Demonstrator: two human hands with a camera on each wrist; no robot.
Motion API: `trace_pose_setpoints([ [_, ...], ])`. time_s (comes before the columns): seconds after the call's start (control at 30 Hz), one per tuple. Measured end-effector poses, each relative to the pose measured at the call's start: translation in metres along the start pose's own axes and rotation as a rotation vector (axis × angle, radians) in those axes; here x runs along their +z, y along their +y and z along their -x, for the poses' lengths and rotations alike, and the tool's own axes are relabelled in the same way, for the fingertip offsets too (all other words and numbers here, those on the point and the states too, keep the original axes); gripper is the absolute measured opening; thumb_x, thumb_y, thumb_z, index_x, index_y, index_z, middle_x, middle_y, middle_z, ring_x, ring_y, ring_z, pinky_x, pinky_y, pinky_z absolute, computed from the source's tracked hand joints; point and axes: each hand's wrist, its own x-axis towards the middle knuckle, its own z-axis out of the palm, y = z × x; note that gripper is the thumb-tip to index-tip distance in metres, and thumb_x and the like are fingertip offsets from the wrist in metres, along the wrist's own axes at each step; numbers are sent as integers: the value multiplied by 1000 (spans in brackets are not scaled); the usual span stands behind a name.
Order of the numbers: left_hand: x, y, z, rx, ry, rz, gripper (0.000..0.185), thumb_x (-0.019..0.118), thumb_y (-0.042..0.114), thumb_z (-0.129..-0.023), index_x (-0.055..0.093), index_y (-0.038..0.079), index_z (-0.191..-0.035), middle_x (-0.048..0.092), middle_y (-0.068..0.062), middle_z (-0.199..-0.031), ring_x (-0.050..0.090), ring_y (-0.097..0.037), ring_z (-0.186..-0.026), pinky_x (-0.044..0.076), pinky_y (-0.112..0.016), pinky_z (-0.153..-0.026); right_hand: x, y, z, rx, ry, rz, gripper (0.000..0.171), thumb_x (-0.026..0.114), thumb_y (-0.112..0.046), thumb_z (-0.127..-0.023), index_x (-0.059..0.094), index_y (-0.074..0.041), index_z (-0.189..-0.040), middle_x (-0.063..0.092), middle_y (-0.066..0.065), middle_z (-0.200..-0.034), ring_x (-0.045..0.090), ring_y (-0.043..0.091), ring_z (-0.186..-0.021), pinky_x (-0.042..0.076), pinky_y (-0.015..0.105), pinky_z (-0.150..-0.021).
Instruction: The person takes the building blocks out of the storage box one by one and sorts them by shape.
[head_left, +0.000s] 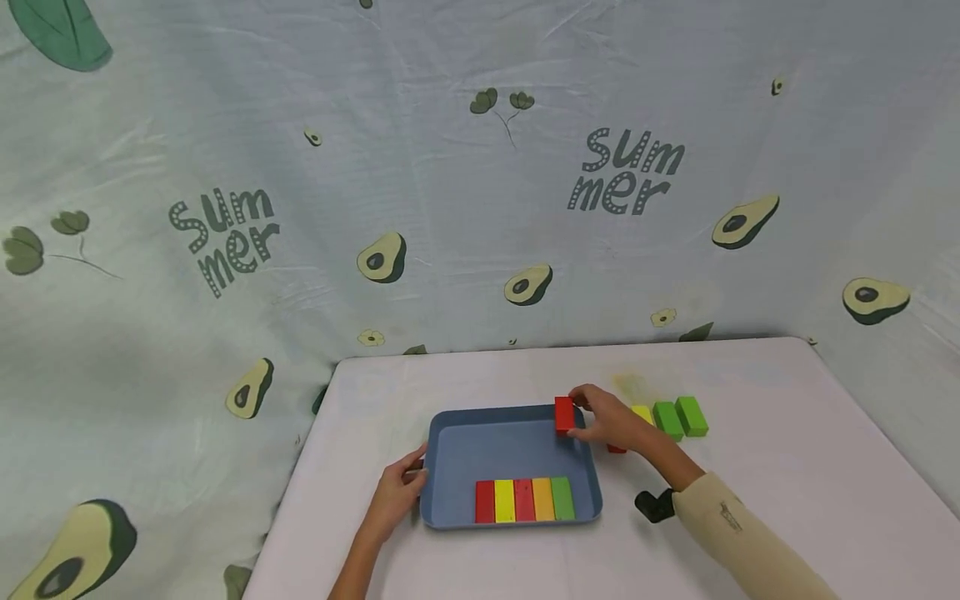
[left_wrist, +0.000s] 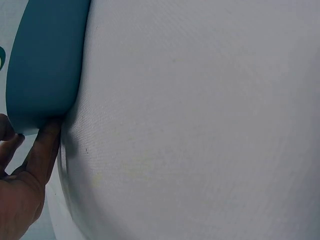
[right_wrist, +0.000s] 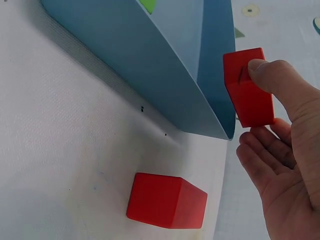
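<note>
So my right hand (head_left: 611,423) pinches a red block (head_left: 564,414) over the tray (head_left: 450,442) at its 1 o'clock corner, left hand (head_left: 395,496) gripping the 9 o'clock rim on the tabletop (head_left: 787,467).

Backdrop cloth (head_left: 480,167), pale, printed with avocados and leaves: word "Summer" split over two lines, "Sum" above "mer". Seen twice, far left (head_left: 225,237) and far right (head_left: 626,173). No other readable text.
</note>
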Motion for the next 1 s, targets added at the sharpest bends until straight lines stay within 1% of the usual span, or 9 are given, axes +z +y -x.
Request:
trace_pose_setpoints([
  [0.13, 1, 0, -1, -2, -7, 4, 46, 55, 1, -92, 47, 0, -137, 57, -21, -113, 59, -27, -93, 50, -30, -63, -1, 2, 3, 16, 4, -8, 63, 80, -22, -75, 48, 4, -124, 55, 16, -117, 54, 32, -107, 47, 43, -87],
  [0.43, 2, 4, -4, -7, 10, -16, 45, 54, 0, -92, 48, 0, -136, 57, -19, -112, 60, -26, -94, 50, -31, -64, -13, 5, 5, -4, 20, -39, 61, 78, -22, -77, 48, 3, -123, 55, 17, -118, 53, 36, -108, 46, 47, -87],
  [0.47, 2, 9, -2, -7, 5, -15, 45, 54, -1, -92, 48, -1, -136, 57, -21, -112, 59, -28, -95, 50, -32, -64, -14, 5, 5, -5, 17, -43, 61, 78, -22, -77, 48, 3, -124, 55, 17, -119, 53, 37, -109, 46, 47, -87],
  [0.67, 3, 7, -1, -16, 10, -24, 45, 53, -1, -92, 47, -1, -136, 57, -22, -112, 59, -28, -95, 50, -33, -65, -21, 12, 9, -17, 14, -46, 60, 78, -19, -77, 47, 3, -124, 54, 17, -119, 53, 38, -109, 47, 47, -86],
  [0.7, 4, 2, -3, -18, 16, -27, 45, 54, 0, -92, 48, 1, -136, 57, -20, -112, 59, -27, -94, 50, -31, -65, -22, 14, 10, -15, 19, -40, 61, 78, -19, -76, 47, 3, -124, 54, 17, -119, 53, 38, -109, 47, 47, -86],
  [0.87, 6, 2, -2, -18, 14, -31, 45, 54, 0, -92, 48, 0, -136, 57, -20, -112, 59, -26, -94, 50, -31, -64, -25, 26, 15, -21, 35, -25, 60, 79, -17, -75, 47, 3, -123, 55, 18, -118, 54, 37, -108, 48, 45, -85],
  [1.0, 6, 2, -3, -11, 20, -20, 45, 54, 0, -91, 48, 0, -136, 58, -21, -112, 60, -27, -93, 50, -31, -63, -28, 33, 20, -13, 41, -39, 60, 79, -15, -75, 46, 3, -123, 54, 17, -119, 54, 38, -108, 48, 45, -84],
])
